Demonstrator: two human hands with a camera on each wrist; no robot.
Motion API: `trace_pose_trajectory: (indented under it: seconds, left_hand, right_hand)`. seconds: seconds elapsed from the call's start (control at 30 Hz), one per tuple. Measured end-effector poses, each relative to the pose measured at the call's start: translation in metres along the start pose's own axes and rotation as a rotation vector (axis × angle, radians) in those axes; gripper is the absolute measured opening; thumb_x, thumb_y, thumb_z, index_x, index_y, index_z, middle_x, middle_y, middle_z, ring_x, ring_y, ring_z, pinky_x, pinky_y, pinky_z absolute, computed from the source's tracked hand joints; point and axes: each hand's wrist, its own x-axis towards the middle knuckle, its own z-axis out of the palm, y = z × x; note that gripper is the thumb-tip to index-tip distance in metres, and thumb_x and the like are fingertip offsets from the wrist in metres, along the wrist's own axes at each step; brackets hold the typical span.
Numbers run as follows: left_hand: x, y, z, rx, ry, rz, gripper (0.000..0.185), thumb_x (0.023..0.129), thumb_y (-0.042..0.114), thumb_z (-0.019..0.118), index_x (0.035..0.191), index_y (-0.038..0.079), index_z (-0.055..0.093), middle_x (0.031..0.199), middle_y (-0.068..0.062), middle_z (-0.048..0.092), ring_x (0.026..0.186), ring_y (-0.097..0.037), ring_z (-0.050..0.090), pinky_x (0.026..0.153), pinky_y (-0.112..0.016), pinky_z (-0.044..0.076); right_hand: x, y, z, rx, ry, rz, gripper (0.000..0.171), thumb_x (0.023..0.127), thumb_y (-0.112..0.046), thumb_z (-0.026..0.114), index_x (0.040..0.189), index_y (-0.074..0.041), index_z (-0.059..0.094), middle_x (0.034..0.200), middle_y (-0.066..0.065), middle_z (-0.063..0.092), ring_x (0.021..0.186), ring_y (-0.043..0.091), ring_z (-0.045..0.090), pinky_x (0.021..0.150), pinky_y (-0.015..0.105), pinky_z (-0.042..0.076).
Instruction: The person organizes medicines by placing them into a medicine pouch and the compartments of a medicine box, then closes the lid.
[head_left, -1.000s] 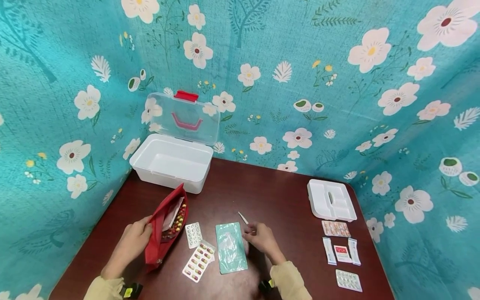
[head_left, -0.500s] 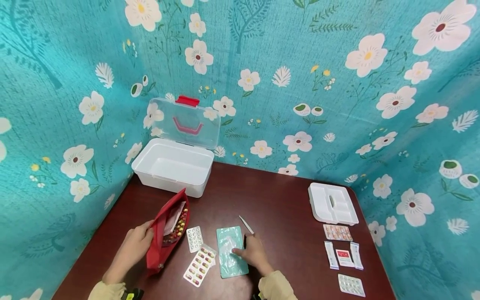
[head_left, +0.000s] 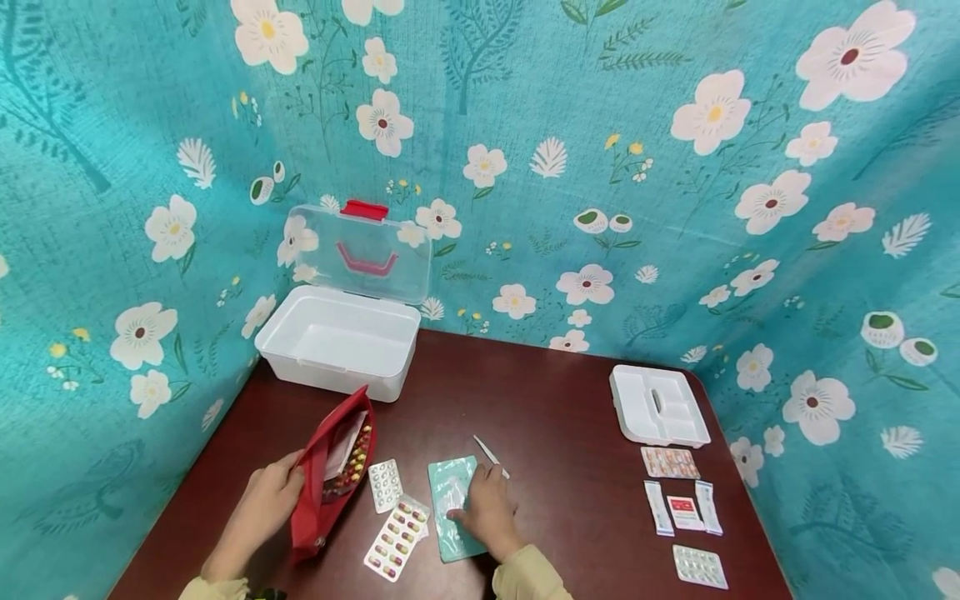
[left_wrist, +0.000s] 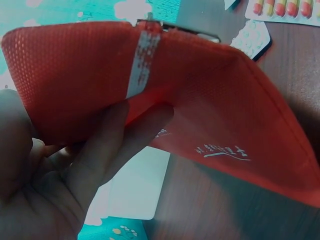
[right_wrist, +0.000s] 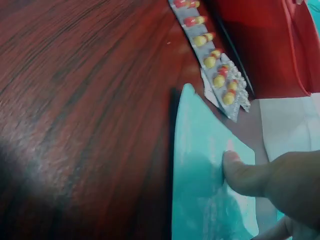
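I have my left hand (head_left: 266, 500) curled around the near edge of the red pouch (head_left: 330, 467), the fingers (left_wrist: 120, 145) pressed up against its mesh outside and holding it open on the dark wooden table (head_left: 555, 400); inside the mouth, just past my fingertips, I can see a strip of red and yellow capsules and some white paper. My right hand (head_left: 487, 508) lies flat on the teal sachet (head_left: 448, 500), fingers straight and relaxed, grasping nothing, with one fingertip (right_wrist: 235, 167) pressing down on the packet's surface. The sachet sits directly under those fingers, flat on the table. Between my two hands lie a small white blister pack (head_left: 386, 485) and, nearer my wrists, a capsule blister pack (head_left: 396, 540) of red and yellow pills, its edge just beside the sachet. Just beyond my right fingertips lies a thin white stick (head_left: 489, 454). Well beyond my left hand stands the open white box (head_left: 337, 342) with its clear lid (head_left: 360, 250) tipped up. Far out to the right of my right hand are a white tray (head_left: 658, 407) and several small packets (head_left: 682, 508).
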Motion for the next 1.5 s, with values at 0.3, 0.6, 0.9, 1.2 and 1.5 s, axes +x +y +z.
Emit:
trace_pose_trajectory:
  seconds: [0.3, 0.6, 0.9, 1.2, 1.5]
  left_hand:
    - [0.002, 0.002, 0.000, 0.049, 0.023, 0.031, 0.043, 0.099, 0.010, 0.043, 0.137, -0.009, 0.051, 0.067, -0.003, 0.050, 0.060, -0.016, 0.046, 0.051, -0.029, 0.037]
    - [-0.002, -0.002, 0.005, 0.057, 0.002, 0.016, 0.043, 0.099, 0.009, 0.044, 0.136, -0.010, 0.052, 0.078, -0.007, 0.063, 0.070, -0.018, 0.051, 0.059, -0.030, 0.041]
    - [-0.001, 0.000, 0.005, 0.049, 0.045, 0.044, 0.042, 0.098, 0.009, 0.045, 0.135, -0.008, 0.055, 0.076, -0.008, 0.062, 0.068, -0.017, 0.051, 0.059, -0.029, 0.041]
    - [-0.004, 0.002, 0.003, 0.043, 0.066, 0.052, 0.040, 0.098, 0.007, 0.045, 0.134, -0.008, 0.055, 0.067, -0.002, 0.052, 0.064, -0.015, 0.047, 0.056, -0.029, 0.038]
    - [-0.005, 0.005, 0.005, 0.033, 0.067, 0.054, 0.039, 0.099, 0.008, 0.045, 0.133, -0.006, 0.056, 0.068, -0.001, 0.054, 0.064, -0.015, 0.048, 0.056, -0.028, 0.038]
  right_hand:
    - [0.002, 0.000, -0.002, 0.082, -0.020, 0.013, 0.087, 0.053, -0.025, 0.098, 0.125, -0.001, 0.056, 0.105, 0.024, 0.057, 0.104, 0.044, 0.055, 0.065, 0.068, 0.046]
    - [-0.003, 0.012, -0.004, 0.079, 0.013, -0.043, 0.070, 0.056, -0.024, 0.096, 0.109, 0.004, 0.061, 0.095, 0.018, 0.063, 0.087, 0.036, 0.063, 0.071, 0.051, 0.052]
    - [0.005, 0.030, -0.018, 0.358, -0.028, -0.125, 0.046, 0.073, -0.012, 0.084, 0.111, 0.005, 0.067, 0.092, 0.017, 0.073, 0.075, 0.023, 0.066, 0.063, 0.035, 0.051]
    - [0.015, 0.034, -0.045, 0.734, -0.260, -0.012, 0.020, 0.088, -0.002, 0.069, 0.099, 0.014, 0.067, 0.079, 0.016, 0.070, 0.062, 0.012, 0.063, 0.054, 0.028, 0.052]
    - [0.022, 0.018, -0.057, 0.691, -0.226, 0.003, 0.017, 0.088, -0.009, 0.070, 0.091, 0.007, 0.071, 0.072, 0.011, 0.070, 0.057, 0.010, 0.060, 0.054, 0.027, 0.049]
